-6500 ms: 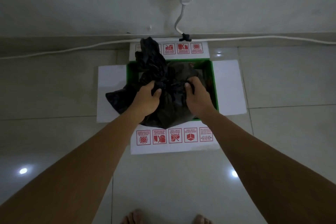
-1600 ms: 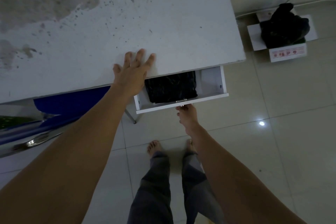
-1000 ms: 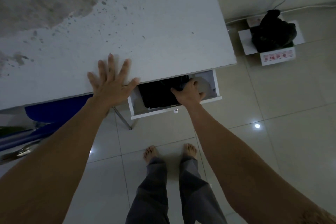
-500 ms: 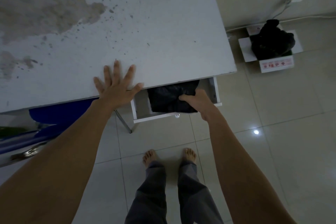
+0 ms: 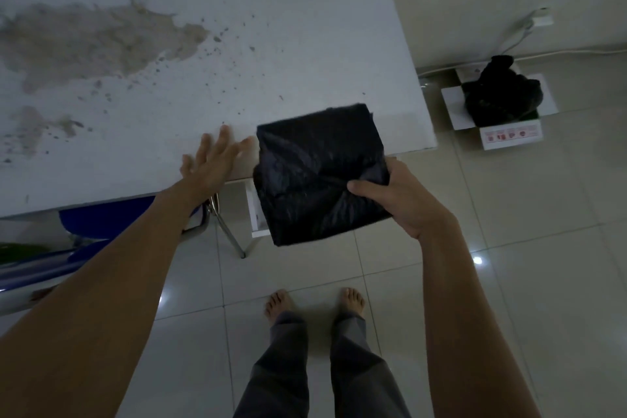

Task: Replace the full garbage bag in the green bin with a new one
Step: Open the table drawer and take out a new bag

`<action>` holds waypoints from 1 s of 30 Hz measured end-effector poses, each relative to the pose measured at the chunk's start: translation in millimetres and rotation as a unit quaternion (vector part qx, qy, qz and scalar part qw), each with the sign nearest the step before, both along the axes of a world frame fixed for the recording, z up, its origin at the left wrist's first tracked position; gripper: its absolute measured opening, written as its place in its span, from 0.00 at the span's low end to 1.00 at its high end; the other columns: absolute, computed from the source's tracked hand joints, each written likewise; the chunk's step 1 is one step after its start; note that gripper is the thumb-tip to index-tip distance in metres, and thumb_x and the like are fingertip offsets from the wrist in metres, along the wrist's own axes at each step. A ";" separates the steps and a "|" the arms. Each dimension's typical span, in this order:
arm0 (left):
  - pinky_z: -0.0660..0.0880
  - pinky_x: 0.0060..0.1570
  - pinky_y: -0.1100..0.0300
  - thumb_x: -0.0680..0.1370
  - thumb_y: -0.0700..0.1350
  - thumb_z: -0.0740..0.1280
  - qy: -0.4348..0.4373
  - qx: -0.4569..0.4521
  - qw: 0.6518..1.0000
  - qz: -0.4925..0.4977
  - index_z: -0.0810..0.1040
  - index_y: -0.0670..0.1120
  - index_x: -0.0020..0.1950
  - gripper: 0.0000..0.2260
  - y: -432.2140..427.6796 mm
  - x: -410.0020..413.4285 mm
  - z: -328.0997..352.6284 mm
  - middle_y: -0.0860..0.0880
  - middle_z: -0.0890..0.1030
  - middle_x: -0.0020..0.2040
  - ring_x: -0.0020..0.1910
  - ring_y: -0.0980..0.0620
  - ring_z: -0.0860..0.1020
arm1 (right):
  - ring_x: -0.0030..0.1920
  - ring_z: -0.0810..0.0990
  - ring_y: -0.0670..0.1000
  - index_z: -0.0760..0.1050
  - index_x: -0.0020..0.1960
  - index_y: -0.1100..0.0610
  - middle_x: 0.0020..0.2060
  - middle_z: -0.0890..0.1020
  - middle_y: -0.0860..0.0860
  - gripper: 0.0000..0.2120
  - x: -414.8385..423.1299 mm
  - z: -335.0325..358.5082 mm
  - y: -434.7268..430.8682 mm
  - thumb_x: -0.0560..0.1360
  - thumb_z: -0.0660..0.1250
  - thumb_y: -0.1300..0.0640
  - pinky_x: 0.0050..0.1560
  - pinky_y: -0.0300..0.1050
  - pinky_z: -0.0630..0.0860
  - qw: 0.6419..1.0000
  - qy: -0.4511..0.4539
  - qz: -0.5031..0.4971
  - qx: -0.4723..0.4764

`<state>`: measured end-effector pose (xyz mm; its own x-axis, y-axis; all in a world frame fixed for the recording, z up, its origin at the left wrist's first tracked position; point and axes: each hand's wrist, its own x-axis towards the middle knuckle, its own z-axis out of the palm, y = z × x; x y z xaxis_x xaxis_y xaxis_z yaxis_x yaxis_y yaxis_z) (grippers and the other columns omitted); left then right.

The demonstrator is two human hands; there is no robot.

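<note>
Now lifted out of the drawer (image 5: pixel 255 214): folded black bag (image 5: pixel 319 173), pinched by right hand (image 5: pixel 393 197). Beside it, left hand (image 5: pixel 210 166) spread flat on tabletop (image 5: pixel 203 44); beyond right hand, full bag (image 5: pixel 502 95) in bin.

Left hand (image 5: pixel 212 164) flat on surface (image 5: pixel 237 27) near edge. Folded bag (image 5: pixel 315 176) in right hand (image 5: pixel 397 198), above open drawer (image 5: pixel 255 210). Full bag (image 5: pixel 498 95) in bin (image 5: pixel 509 136), far right, on floor by wall.

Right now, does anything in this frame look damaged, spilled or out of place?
Yes: the white table carries a large brownish stain with dark specks around it, like worn paint or dried spill. The drawer beneath hangs open.
</note>
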<state>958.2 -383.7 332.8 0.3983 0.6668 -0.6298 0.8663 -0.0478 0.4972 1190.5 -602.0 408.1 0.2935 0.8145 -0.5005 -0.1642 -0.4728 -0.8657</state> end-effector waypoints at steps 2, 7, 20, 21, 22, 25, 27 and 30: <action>0.35 0.76 0.46 0.77 0.72 0.40 -0.014 0.005 1.000 -0.007 0.48 0.61 0.80 0.33 -3.3 2.9 11.9 0.55 0.46 0.82 0.80 0.54 0.42 | 0.58 0.84 0.52 0.79 0.61 0.55 0.57 0.85 0.53 0.15 -1.4 -7.5 21.6 0.76 0.73 0.63 0.58 0.46 0.81 0.999 0.010 -0.038 0.018; 0.51 0.75 0.42 0.80 0.68 0.44 -0.063 0.048 0.987 0.141 0.59 0.60 0.75 0.26 -8.8 11.9 16.9 0.46 0.64 0.77 0.75 0.42 0.61 | 0.59 0.83 0.54 0.78 0.65 0.59 0.57 0.84 0.54 0.20 -5.6 -50.5 79.4 0.75 0.75 0.63 0.61 0.50 0.80 0.995 -0.038 -0.095 -0.002; 0.58 0.64 0.24 0.80 0.68 0.42 0.127 0.283 0.927 -0.212 0.40 0.66 0.79 0.28 -18.1 11.3 -23.8 0.48 0.43 0.82 0.77 0.31 0.48 | 0.48 0.79 0.53 0.75 0.56 0.58 0.47 0.80 0.51 0.09 -44.2 -104.7 54.1 0.77 0.65 0.56 0.54 0.56 0.78 0.861 -0.352 -0.361 -0.066; 0.56 0.64 0.24 0.80 0.68 0.42 0.128 0.276 0.929 -0.209 0.40 0.66 0.78 0.27 -18.9 12.4 -24.2 0.48 0.42 0.82 0.77 0.31 0.46 | 0.45 0.79 0.53 0.74 0.52 0.58 0.43 0.79 0.51 0.05 -54.6 -114.0 39.3 0.77 0.64 0.59 0.51 0.57 0.79 0.857 -0.320 -0.397 -0.075; 0.55 0.65 0.23 0.80 0.68 0.42 0.127 0.270 0.932 -0.206 0.39 0.67 0.78 0.27 -19.2 13.5 -24.2 0.49 0.41 0.82 0.78 0.31 0.45 | 0.42 0.79 0.55 0.72 0.49 0.58 0.41 0.78 0.51 0.02 -65.6 -124.1 24.9 0.77 0.64 0.60 0.48 0.58 0.79 0.856 -0.283 -0.420 -0.101; 0.53 0.66 0.23 0.80 0.68 0.42 0.129 0.270 0.932 -0.206 0.38 0.67 0.78 0.27 -20.0 14.2 -25.6 0.49 0.40 0.82 0.78 0.31 0.43 | 0.45 0.80 0.59 0.71 0.51 0.58 0.44 0.79 0.55 0.01 -89.6 -158.3 -8.6 0.80 0.62 0.60 0.44 0.52 0.76 0.843 -0.154 -0.464 -0.224; 0.52 0.66 0.22 0.80 0.67 0.42 0.133 0.276 0.929 -0.206 0.38 0.67 0.78 0.27 -21.6 13.8 -27.9 0.49 0.41 0.82 0.78 0.31 0.43 | 0.48 0.77 0.58 0.71 0.59 0.59 0.51 0.79 0.58 0.08 -96.6 -175.2 -19.7 0.82 0.59 0.59 0.48 0.51 0.75 0.843 -0.031 -0.460 -0.275; 0.52 0.66 0.22 0.80 0.67 0.42 0.133 0.281 0.929 -0.199 0.41 0.67 0.78 0.27 -23.4 14.1 -30.0 0.49 0.41 0.82 0.78 0.31 0.43 | 0.57 0.77 0.56 0.69 0.71 0.53 0.60 0.76 0.55 0.16 -94.5 -187.3 -15.9 0.84 0.57 0.61 0.55 0.52 0.75 0.859 0.184 -0.415 -0.237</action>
<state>972.3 -407.1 302.7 0.5641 0.7537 -0.3372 0.8130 -0.5783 0.0675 1096.0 -618.0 220.8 0.4249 0.0818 -0.9015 -0.8363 -0.3457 -0.4255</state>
